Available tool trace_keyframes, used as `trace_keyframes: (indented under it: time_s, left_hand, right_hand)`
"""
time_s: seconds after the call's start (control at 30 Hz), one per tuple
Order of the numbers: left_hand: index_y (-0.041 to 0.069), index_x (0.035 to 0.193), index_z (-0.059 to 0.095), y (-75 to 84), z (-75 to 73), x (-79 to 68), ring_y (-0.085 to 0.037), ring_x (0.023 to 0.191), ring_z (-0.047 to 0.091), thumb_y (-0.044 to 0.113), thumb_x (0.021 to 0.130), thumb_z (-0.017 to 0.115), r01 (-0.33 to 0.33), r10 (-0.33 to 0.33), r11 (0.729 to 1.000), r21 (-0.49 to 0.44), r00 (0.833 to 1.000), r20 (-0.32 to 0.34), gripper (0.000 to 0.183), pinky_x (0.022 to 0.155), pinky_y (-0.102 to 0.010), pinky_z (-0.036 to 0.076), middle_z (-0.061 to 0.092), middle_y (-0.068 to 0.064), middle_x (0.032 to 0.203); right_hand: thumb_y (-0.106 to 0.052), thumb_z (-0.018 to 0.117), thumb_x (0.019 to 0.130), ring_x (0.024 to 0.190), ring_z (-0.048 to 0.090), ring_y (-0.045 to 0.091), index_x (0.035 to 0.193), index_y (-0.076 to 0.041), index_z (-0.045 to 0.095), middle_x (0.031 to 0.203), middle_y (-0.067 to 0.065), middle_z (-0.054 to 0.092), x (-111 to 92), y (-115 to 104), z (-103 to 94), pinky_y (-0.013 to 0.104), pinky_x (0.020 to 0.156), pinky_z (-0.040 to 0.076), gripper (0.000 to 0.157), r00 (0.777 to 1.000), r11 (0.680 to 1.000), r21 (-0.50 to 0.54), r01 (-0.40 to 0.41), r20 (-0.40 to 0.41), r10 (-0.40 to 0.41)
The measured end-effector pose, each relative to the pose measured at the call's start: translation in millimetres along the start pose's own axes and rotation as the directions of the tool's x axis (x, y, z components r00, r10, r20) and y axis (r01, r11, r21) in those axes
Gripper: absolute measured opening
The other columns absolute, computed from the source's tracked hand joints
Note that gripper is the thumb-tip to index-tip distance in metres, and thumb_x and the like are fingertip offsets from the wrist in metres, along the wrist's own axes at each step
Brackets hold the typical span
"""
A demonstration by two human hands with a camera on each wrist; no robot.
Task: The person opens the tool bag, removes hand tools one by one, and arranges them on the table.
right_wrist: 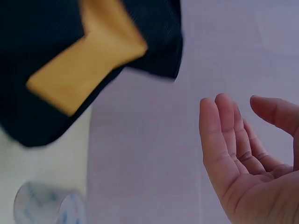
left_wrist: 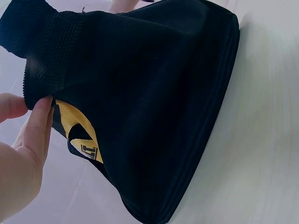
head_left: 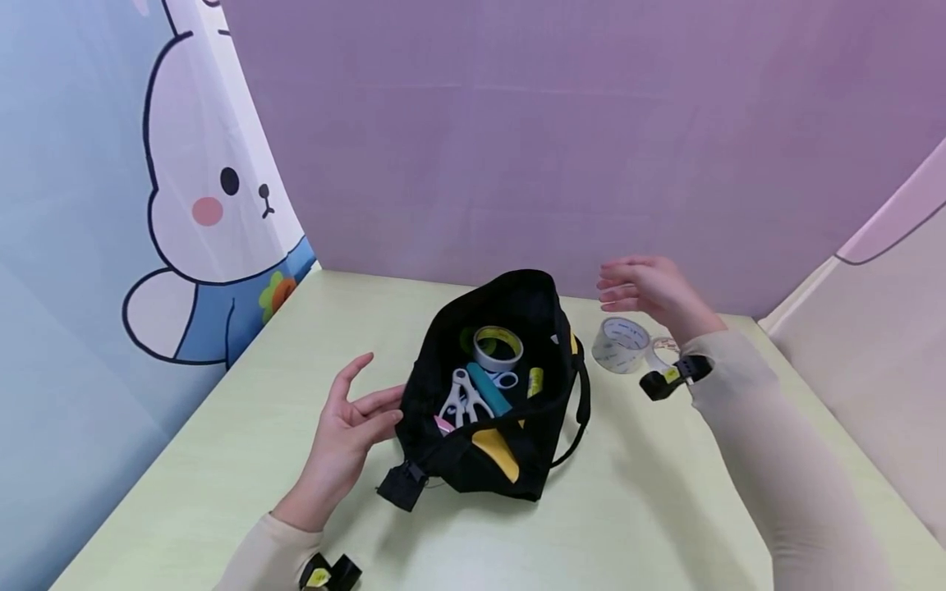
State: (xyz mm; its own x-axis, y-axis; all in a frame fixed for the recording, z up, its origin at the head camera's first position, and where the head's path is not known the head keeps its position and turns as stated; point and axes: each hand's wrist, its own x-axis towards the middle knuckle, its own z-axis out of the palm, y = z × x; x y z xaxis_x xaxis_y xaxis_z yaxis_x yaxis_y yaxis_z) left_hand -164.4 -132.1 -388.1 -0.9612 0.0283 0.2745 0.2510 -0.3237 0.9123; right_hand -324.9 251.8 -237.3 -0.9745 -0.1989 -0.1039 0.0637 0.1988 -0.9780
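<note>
Nearest, on the pale green tabletop [head_left: 222,460]: left hand [head_left: 347,435], fingers straight and slightly spread, tips touching the near-left rim of the black fabric pouch with yellow patches [head_left: 510,460], apparently to steady it and keep the mouth open. Confirmed in the left wrist view: fingertips [left_wrist: 39,116] laid flat against the pouch edge, not curled round it. Inside the gaping pouch, plainly in view: a roll of tape with a yellowish core [head_left: 498,347], a teal tube-shaped item [head_left: 489,390], white-handled scissors [head_left: 460,400], a small yellow-green stick [head_left: 535,381]. Beyond and to the right: right hand [head_left: 645,289] raised above the table, fingers relaxed and loosely together, holding nothing. Just beneath it, beside the pouch: a clear roll of packing tape [head_left: 621,345], untouched, nothing between it and the pouch mouth. Farthest: purple backdrop and a cartoon rabbit panel [head_left: 207,205].
</note>
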Motion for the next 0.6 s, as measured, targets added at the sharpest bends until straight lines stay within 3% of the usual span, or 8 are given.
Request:
trace_keyframes:
  time_s: [0.27, 0.4, 0.6]
  left_hand:
    - [0.016, 0.149, 0.025, -0.7, 2.8, 2.1, -0.009, 0.091, 0.071, -0.016, 0.09, 0.056, 0.001, -0.001, 1.0, -0.005, 1.0, -0.006, 0.074, 0.076, -0.029, 0.057, 0.074, 0.004, 0.107]
    - [0.017, 0.149, 0.026, -1.0, 3.2, 2.2, -0.009, 0.093, 0.07, -0.017, 0.09, 0.056, 0.0, 0.0, 1.0, -0.009, 1.0, -0.006, 0.074, 0.076, -0.029, 0.057, 0.074, 0.004, 0.107]
    - [0.019, 0.148, 0.027, -1.5, 2.6, 2.0, -0.01, 0.095, 0.07, -0.016, 0.09, 0.056, -0.005, 0.005, 1.0, -0.01, 1.0, -0.004, 0.074, 0.076, -0.029, 0.057, 0.074, 0.004, 0.107]
  right_hand:
    - [-0.006, 0.059, 0.098, 0.07, 0.07, 0.019, 0.118, 0.002, 0.056, 0.088, 0.008, 0.07, 11, -27, 42.1, 0.034, 0.071, 0.059, 0.022, 0.997, 0.991, 0.127, 0.043, 0.054, -0.05]
    - [-0.004, 0.06, 0.097, 0.068, 0.069, 0.023, 0.118, 0.003, 0.057, 0.09, 0.012, 0.069, 18, -34, 63.3, 0.037, 0.069, 0.059, 0.023, 0.997, 0.979, 0.201, 0.041, 0.063, -0.055]
    - [-0.003, 0.057, 0.098, 0.07, 0.067, 0.025, 0.123, 0.005, 0.056, 0.094, 0.015, 0.066, 32, -30, 90.3, 0.038, 0.068, 0.059, 0.026, 0.995, 0.971, 0.236, 0.03, 0.081, -0.05]
